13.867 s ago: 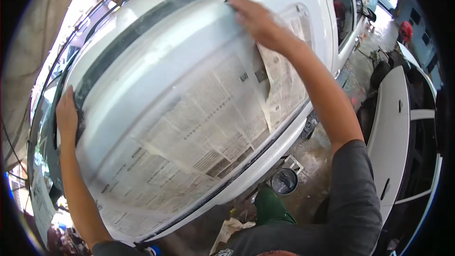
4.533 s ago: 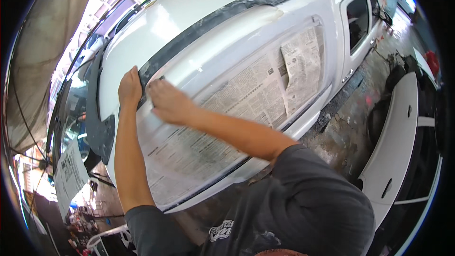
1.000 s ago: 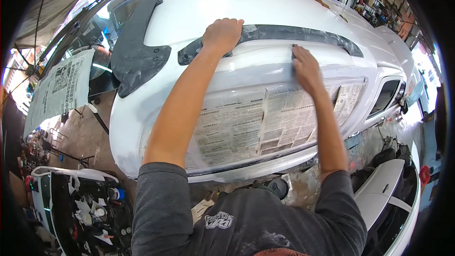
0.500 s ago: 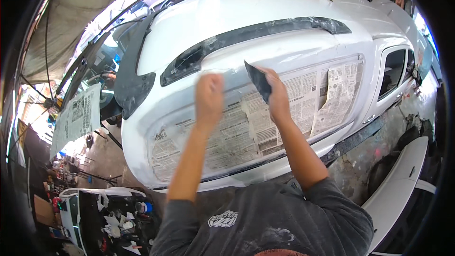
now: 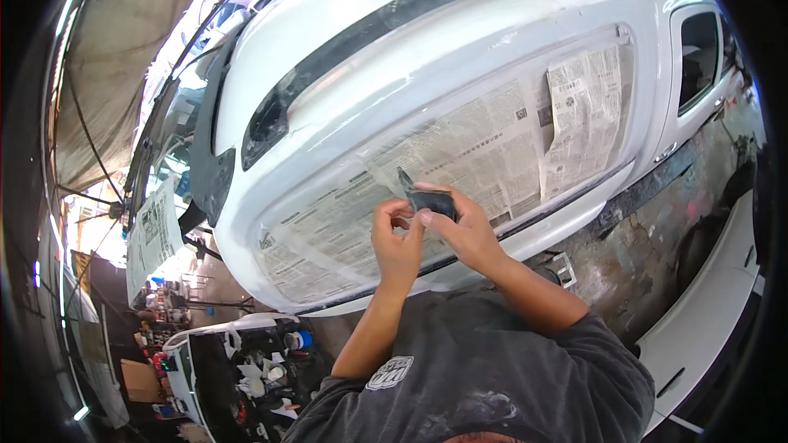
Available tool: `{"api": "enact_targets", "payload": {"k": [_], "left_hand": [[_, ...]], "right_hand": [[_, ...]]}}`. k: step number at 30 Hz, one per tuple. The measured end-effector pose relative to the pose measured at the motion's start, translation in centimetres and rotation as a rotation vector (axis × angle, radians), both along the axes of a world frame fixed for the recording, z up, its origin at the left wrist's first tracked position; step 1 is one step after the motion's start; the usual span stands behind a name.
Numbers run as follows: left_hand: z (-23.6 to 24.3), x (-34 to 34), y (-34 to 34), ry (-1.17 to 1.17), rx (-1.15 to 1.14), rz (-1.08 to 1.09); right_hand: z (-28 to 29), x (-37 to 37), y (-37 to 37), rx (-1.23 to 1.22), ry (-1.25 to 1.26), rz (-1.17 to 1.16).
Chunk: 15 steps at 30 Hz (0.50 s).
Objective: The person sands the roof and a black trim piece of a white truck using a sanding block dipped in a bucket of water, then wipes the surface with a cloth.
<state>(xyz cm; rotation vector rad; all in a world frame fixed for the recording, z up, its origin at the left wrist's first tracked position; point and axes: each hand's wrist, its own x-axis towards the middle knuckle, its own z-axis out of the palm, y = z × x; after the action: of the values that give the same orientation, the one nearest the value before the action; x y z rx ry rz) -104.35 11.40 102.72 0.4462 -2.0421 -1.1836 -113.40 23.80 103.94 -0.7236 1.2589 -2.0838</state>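
Observation:
A dark grey sheet that looks like sandpaper (image 5: pixel 433 203) is held between both hands, bent, with one pointed corner sticking up. My right hand (image 5: pixel 469 234) grips it with the thumb in front and the fingers behind. My left hand (image 5: pixel 397 242) pinches at its left end, fingers curled. Both hands are in front of the newspaper-covered side window (image 5: pixel 460 148) of a white vehicle (image 5: pixel 361 0). Dull, whitish sanded-looking paint (image 5: pixel 345 150) surrounds the window. Above it runs a dusty black roof rail (image 5: pixel 386 20).
A detached white car panel (image 5: pixel 698 320) stands at lower right. At lower left, a dark surface (image 5: pixel 222 377) carries scraps and a blue-and-white container (image 5: pixel 299 340). A newspaper sheet (image 5: pixel 152 230) hangs beside the vehicle's left end. A side window (image 5: pixel 699 49) lies at the far right.
Both hands have come down and closer to my body. My left hand, earlier a blurred fist apart from the sheet, now joins the right hand on it. The view has tilted lower.

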Motion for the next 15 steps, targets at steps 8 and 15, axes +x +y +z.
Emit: {"api": "enact_targets", "payload": {"k": [8, 15], "left_hand": [[-0.2, -0.9, 3.1, -0.159, 0.262, -0.023], [3.2, -2.7, 0.0, 0.012, -0.134, 0.162]], "right_hand": [[-4.1, -3.3, 2.1, 0.016, 0.059, -0.263], [1.6, -7.2, -3.4, 0.003, 0.221, -0.02]]}}
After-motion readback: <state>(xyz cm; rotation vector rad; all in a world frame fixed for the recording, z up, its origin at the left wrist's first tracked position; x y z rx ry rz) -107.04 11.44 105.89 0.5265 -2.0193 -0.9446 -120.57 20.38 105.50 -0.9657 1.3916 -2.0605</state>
